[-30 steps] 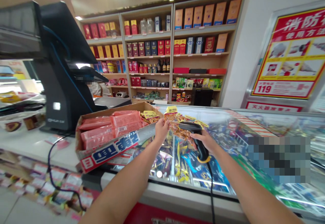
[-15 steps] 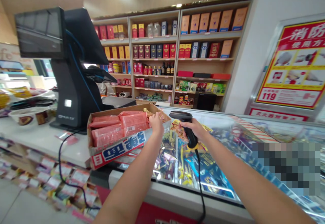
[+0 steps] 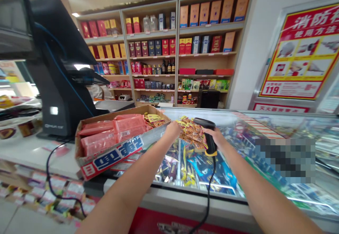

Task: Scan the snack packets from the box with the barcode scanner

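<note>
Orange snack sachets (image 3: pixel 192 135), soft and light, are pinched at the edge by left hand (image 3: pixel 172 129), barcode scanner (image 3: pixel 209 142) gripped in right hand (image 3: pixel 215 136)

Barcode scanner (image 3: pixel 208 138) — black, yellow base; snack packets (image 3: pixel 192 135) — orange, yellow.

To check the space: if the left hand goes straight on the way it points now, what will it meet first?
Probably the strip of orange snack packets, which the left hand seems to touch already at its edge; depth is unclear.
</note>
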A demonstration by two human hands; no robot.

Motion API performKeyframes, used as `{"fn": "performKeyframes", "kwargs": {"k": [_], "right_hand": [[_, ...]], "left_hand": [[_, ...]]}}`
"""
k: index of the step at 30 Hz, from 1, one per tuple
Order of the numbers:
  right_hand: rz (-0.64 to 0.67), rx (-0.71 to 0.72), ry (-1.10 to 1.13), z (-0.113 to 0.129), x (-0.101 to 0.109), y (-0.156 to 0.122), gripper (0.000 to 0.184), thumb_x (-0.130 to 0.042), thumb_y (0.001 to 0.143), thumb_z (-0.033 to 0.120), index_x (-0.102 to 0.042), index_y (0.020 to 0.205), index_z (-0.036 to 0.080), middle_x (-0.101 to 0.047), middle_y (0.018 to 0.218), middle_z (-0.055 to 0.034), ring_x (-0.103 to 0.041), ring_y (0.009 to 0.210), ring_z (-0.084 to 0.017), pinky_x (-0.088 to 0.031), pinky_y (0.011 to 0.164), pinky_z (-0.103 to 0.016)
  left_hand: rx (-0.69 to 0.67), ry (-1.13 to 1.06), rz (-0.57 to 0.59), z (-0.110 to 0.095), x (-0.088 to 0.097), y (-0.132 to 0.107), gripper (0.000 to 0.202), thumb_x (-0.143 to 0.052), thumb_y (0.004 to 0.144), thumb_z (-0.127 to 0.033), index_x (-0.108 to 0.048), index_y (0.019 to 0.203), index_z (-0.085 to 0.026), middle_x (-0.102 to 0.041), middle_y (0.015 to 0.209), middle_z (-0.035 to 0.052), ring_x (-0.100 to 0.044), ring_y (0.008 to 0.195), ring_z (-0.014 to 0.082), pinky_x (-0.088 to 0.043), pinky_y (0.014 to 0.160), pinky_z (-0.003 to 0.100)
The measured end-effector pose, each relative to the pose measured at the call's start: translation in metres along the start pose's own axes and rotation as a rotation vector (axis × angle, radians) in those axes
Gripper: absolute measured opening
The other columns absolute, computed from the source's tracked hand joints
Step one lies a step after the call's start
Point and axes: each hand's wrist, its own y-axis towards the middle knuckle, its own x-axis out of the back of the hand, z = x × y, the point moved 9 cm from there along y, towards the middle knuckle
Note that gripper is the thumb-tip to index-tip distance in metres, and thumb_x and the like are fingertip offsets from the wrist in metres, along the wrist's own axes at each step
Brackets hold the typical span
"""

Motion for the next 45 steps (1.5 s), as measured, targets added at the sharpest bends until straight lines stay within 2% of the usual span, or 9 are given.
{"fn": "performKeyframes", "kwargs": {"k": [4,7,11,16,19,22,27,33,45], "right_hand": [[0.004,-0.006,-0.010,0.000,0.002,-0.002,0.020,-0.070,0.065,0.035,-0.063,0.062,0.016,-0.062,0.046,-0.0034,-0.052,0.034,-0.015,-0.042,0.036,-0.027],[0.019,-0.012,-0.021,0.005,-0.004,-0.005,0.022,-0.070,0.065,0.036,-0.062,0.062,0.016,-0.059,0.042,-0.0026,-0.052,0.033,-0.014,-0.042,0.036,-0.026],[0.057,-0.017,-0.012,0.007,-0.013,-0.008,0.021,-0.072,0.064,0.035,-0.060,0.064,0.018,-0.059,0.043,-0.0004,-0.052,0.034,-0.014,-0.041,0.035,-0.026],[0.036,-0.002,0.020,0.008,-0.012,-0.007,0.023,-0.073,0.060,0.035,-0.060,0.063,0.017,-0.062,0.049,-0.0014,-0.053,0.036,-0.013,-0.043,0.035,-0.025],[0.056,-0.001,0.018,0.009,-0.012,-0.006,0.025,-0.074,0.058,0.037,-0.060,0.064,0.016,-0.062,0.050,-0.0013,-0.053,0.035,-0.013,-0.043,0.034,-0.025],[0.124,0.004,0.009,0.011,-0.017,-0.007,0.027,-0.075,0.056,0.036,-0.061,0.067,0.015,-0.066,0.057,-0.0020,-0.054,0.035,-0.012,-0.044,0.034,-0.024],[0.211,-0.023,-0.025,0.017,-0.025,-0.015,0.026,-0.074,0.058,0.035,-0.062,0.072,0.016,-0.066,0.059,-0.0018,-0.054,0.036,-0.012,-0.044,0.034,-0.025],[0.230,-0.019,-0.051,0.019,-0.027,-0.019,0.024,-0.073,0.063,0.035,-0.062,0.071,0.016,-0.063,0.053,-0.0006,-0.054,0.036,-0.013,-0.044,0.036,-0.025],[0.249,0.001,-0.090,0.017,-0.034,-0.021,0.023,-0.071,0.062,0.036,-0.060,0.058,0.016,-0.060,0.050,-0.0009,-0.053,0.036,-0.013,-0.045,0.038,-0.027]], "left_hand": [[0.012,0.104,-0.014,0.003,-0.016,0.003,0.026,-0.069,0.068,-0.013,-0.066,0.092,-0.006,-0.063,0.103,0.0309,-0.061,0.108,0.0434,-0.047,0.088,0.045],[0.062,0.126,-0.023,0.007,-0.016,0.002,0.042,-0.077,0.058,-0.013,-0.065,0.098,-0.007,-0.065,0.100,0.0290,-0.061,0.109,0.0438,-0.048,0.086,0.044],[0.092,0.263,0.015,0.008,-0.014,-0.003,0.048,-0.087,0.042,-0.023,-0.063,0.083,-0.014,-0.068,0.095,0.0240,-0.063,0.103,0.0422,-0.049,0.084,0.042],[0.045,0.330,0.013,0.001,-0.001,-0.009,0.032,-0.083,0.049,-0.029,-0.057,0.065,-0.019,-0.070,0.081,0.0165,-0.068,0.088,0.0363,-0.050,0.074,0.037],[0.034,0.204,0.065,-0.001,0.010,-0.010,0.022,-0.077,0.057,-0.022,-0.056,0.061,-0.019,-0.068,0.070,0.0098,-0.067,0.072,0.0248,-0.046,0.061,0.026],[0.061,-0.137,0.126,0.000,0.015,-0.013,0.017,-0.069,0.069,-0.025,-0.056,0.063,-0.017,-0.066,0.060,0.0040,-0.049,0.041,0.0104,-0.033,0.044,0.021],[0.053,-0.589,0.016,0.004,0.022,-0.014,0.024,-0.068,0.070,-0.030,-0.050,0.062,-0.017,-0.059,0.050,-0.0022,-0.033,0.030,0.0035,-0.023,0.035,0.018],[0.004,-0.655,-0.088,0.012,0.024,-0.006,0.019,-0.067,0.072,-0.028,-0.055,0.066,-0.015,-0.054,0.048,-0.0045,-0.035,0.032,0.0034,-0.023,0.035,0.016],[-0.023,-0.633,-0.090,0.013,0.024,-0.007,0.017,-0.065,0.073,-0.025,-0.055,0.063,-0.016,-0.049,0.043,-0.0052,-0.034,0.034,0.0043,-0.023,0.037,0.016]]}}
